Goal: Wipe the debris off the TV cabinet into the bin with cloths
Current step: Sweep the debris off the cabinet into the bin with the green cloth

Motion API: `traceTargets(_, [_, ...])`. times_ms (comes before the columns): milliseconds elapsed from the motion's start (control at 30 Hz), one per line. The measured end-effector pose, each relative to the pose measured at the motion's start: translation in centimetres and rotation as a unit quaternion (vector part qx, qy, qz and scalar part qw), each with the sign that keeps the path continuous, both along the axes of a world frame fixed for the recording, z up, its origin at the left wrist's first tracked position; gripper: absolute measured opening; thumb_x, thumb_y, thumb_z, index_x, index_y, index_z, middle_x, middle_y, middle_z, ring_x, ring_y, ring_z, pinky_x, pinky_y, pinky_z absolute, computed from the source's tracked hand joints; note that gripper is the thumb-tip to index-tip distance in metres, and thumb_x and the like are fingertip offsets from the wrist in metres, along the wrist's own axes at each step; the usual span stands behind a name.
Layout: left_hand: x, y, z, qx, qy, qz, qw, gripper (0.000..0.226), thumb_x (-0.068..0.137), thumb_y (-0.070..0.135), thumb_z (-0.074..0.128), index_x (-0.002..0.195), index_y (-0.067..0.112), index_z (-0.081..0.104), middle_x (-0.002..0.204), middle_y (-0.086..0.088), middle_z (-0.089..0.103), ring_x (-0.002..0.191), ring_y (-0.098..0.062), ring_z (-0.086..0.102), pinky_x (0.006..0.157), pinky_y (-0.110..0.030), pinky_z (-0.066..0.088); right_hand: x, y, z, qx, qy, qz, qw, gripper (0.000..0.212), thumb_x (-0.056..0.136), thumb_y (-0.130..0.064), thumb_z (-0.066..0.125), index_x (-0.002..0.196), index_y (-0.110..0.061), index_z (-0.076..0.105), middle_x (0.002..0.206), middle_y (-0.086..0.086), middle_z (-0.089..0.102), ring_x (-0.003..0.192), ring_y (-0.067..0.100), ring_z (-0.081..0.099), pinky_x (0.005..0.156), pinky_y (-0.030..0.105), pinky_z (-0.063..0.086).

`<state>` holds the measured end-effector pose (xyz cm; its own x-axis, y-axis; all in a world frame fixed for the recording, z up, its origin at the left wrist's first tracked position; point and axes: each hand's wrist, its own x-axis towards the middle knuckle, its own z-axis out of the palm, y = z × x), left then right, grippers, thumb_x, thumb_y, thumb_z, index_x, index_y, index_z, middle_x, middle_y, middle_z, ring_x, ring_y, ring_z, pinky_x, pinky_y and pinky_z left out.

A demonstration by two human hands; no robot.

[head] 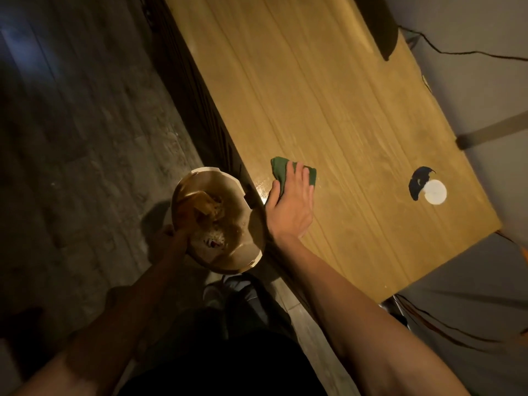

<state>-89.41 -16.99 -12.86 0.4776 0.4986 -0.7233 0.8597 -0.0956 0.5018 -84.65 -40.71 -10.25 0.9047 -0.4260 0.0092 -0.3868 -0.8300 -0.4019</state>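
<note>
A wooden TV cabinet top (328, 115) runs diagonally through the head view. My right hand (291, 204) lies flat on a green cloth (281, 170), pressing it onto the wood close to the cabinet's front edge. My left hand (168, 234) grips the rim of a round beige bin (211, 178), held just below that edge, beside the cloth. Crumpled paper scraps (211, 212) lie inside the bin. The left fingers are mostly in shadow.
A cable hole with a white round cover (435, 192) sits near the cabinet's right end. A dark TV foot (383, 27) stands at the far back. Cables (457, 51) hang behind the cabinet. Tiled floor (71, 138) lies to the left; my legs and shoes (228, 298) are below.
</note>
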Motion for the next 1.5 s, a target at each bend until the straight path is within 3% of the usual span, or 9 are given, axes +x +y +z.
traceTargets(233, [1.7, 0.6, 0.1, -0.006, -0.026, 0.014, 1.0, 0.007, 0.073, 0.024, 0.067, 0.072, 0.018, 0.065, 0.085, -0.024, 0.068, 0.085, -0.042, 0.069, 0.078, -0.063, 0.057, 0.6, 5.2, -0.5, 0.072, 0.014, 0.126, 0.989, 0.049, 0.105, -0.027, 0.055, 0.151, -0.038, 0.043, 0.16, -0.012, 0.043, 0.149, 0.007, 0.036, 0.124, 0.037, 0.033])
traceTargets(333, [2.2, 1.3, 0.6, -0.04, -0.029, 0.036, 0.998, 0.028, 0.081, 0.014, 0.066, 0.105, 0.0, 0.07, 0.093, -0.018, 0.068, 0.094, -0.038, 0.067, 0.076, -0.051, 0.058, -0.8, 8.2, -0.9, 0.18, -0.011, 0.228, 0.957, 0.046, 0.099, -0.024, 0.044, 0.143, -0.026, 0.057, 0.149, -0.001, 0.056, 0.135, 0.019, 0.055, 0.11, 0.035, 0.048])
traceTargets(400, [2.1, 2.1, 0.4, -0.053, -0.021, 0.055, 0.997, 0.043, 0.088, 0.008, 0.063, 0.129, -0.005, 0.061, 0.118, -0.025, 0.066, 0.111, -0.042, 0.063, 0.092, -0.053, 0.054, -2.0, 10.0, -0.9, 0.255, 0.03, 0.235, 0.937, 0.048, 0.1, -0.027, 0.039, 0.143, -0.021, 0.058, 0.153, 0.005, 0.053, 0.14, 0.025, 0.052, 0.112, 0.038, 0.045])
traceTargets(500, [1.9, 3.4, 0.3, -0.057, -0.023, 0.091, 0.994, 0.048, 0.089, 0.006, 0.062, 0.136, -0.005, 0.055, 0.134, -0.028, 0.059, 0.121, -0.045, 0.058, 0.103, -0.057, 0.049, -2.1, 11.5, -0.9, 0.294, 0.039, 0.194, 0.935, 0.043, 0.101, -0.009, 0.052, 0.142, -0.019, 0.06, 0.15, 0.004, 0.057, 0.136, 0.017, 0.054, 0.113, 0.029, 0.043])
traceTargets(800, [1.7, 7.9, 1.5, -0.123, -0.009, 0.139, 0.983, 0.042, 0.085, -0.002, 0.061, 0.126, -0.01, 0.058, 0.114, -0.031, 0.063, 0.084, -0.036, 0.065, 0.058, -0.03, 0.048, -0.3, 12.9, 1.0, 0.34, 0.057, 0.109, 0.932, 0.036, 0.109, -0.015, 0.049, 0.143, -0.013, 0.059, 0.146, 0.004, 0.061, 0.138, 0.013, 0.052, 0.118, 0.017, 0.034])
traceTargets(900, [1.7, 10.9, 2.0, -0.148, 0.004, 0.128, 0.981, 0.037, 0.083, 0.002, 0.062, 0.117, -0.012, 0.059, 0.087, -0.016, 0.062, 0.066, -0.025, 0.058, 0.056, -0.029, 0.046, 0.0, 14.4, 1.3, 0.351, 0.064, 0.092, 0.93, 0.038, 0.109, -0.016, 0.048, 0.146, -0.013, 0.056, 0.147, 0.003, 0.06, 0.134, 0.003, 0.048, 0.108, -0.001, 0.027])
traceTargets(1033, [2.2, 14.8, 3.1, -0.151, 0.005, 0.121, 0.981, 0.019, 0.086, 0.01, 0.067, 0.103, 0.006, 0.06, 0.089, -0.011, 0.063, 0.074, -0.025, 0.062, 0.06, -0.033, 0.05, 0.3, 17.2, 2.2, 0.349, 0.058, 0.08, 0.932, 0.038, 0.109, -0.017, 0.048, 0.147, -0.015, 0.055, 0.145, -0.001, 0.06, 0.128, -0.011, 0.044, 0.102, -0.006, 0.026])
traceTargets(1233, [4.1, 20.2, 5.1, -0.143, -0.018, 0.124, 0.982, 0.03, 0.079, 0.006, 0.063, 0.109, 0.005, 0.066, 0.105, -0.022, 0.067, 0.098, -0.036, 0.064, 0.093, -0.054, 0.054, 2.3, 22.1, 4.3, 0.38, 0.039, 0.053, 0.923, 0.038, 0.109, -0.02, 0.048, 0.146, -0.019, 0.056, 0.144, -0.004, 0.061, 0.133, 0.004, 0.052, 0.116, 0.025, 0.04])
traceTargets(1500, [8.2, 25.2, 5.9, -0.11, -0.043, 0.152, 0.981, 0.023, 0.085, 0.002, 0.061, 0.107, 0.002, 0.068, 0.094, -0.021, 0.067, 0.084, -0.033, 0.064, 0.082, -0.052, 0.056, 7.3, 26.5, 6.0, 0.393, 0.015, 0.038, 0.919, 0.04, 0.109, -0.024, 0.049, 0.149, -0.024, 0.052, 0.137, -0.018, 0.055, 0.13, 0.001, 0.05, 0.115, 0.026, 0.039])
